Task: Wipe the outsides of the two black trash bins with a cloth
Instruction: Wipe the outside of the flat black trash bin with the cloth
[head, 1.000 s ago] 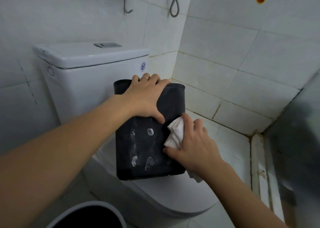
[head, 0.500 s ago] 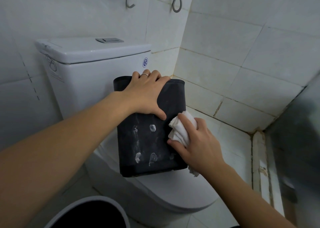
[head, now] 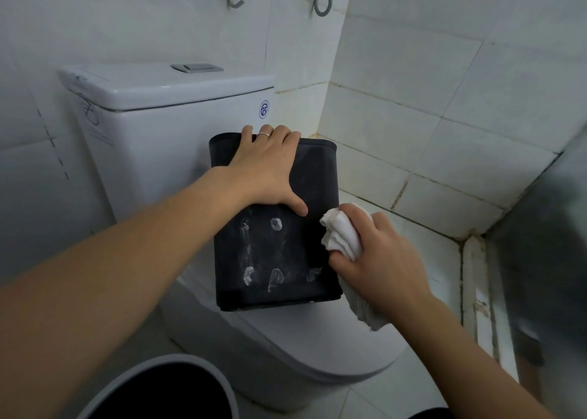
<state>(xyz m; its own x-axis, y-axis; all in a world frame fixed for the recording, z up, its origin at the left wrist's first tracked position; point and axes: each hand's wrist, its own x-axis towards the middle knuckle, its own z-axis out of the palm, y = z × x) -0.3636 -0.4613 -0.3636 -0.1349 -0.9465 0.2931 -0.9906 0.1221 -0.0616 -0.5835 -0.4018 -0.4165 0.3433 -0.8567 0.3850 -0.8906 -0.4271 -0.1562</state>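
A black rectangular trash bin [head: 279, 253] stands on the closed toilet lid [head: 317, 333], with white smears on the side facing me. My left hand [head: 265, 170] grips its top, fingers curled over the far rim and thumb on the near face. My right hand [head: 378, 259] holds a bunched white cloth [head: 341, 236] against the bin's right edge; a tail of cloth hangs below the hand. A second round bin [head: 165, 390] with a grey rim and dark inside sits at the bottom left, partly cut off.
The white toilet tank [head: 165, 116] stands right behind the bin. Tiled walls close in on the left, back and right, meeting in a corner [head: 327, 107]. A white pipe [head: 473, 291] runs along the floor at right beside a dark grey panel [head: 546, 259].
My right hand with the cloth has slid from the bin's front face rightward to its right edge. The left hand has kept its hold on the top.
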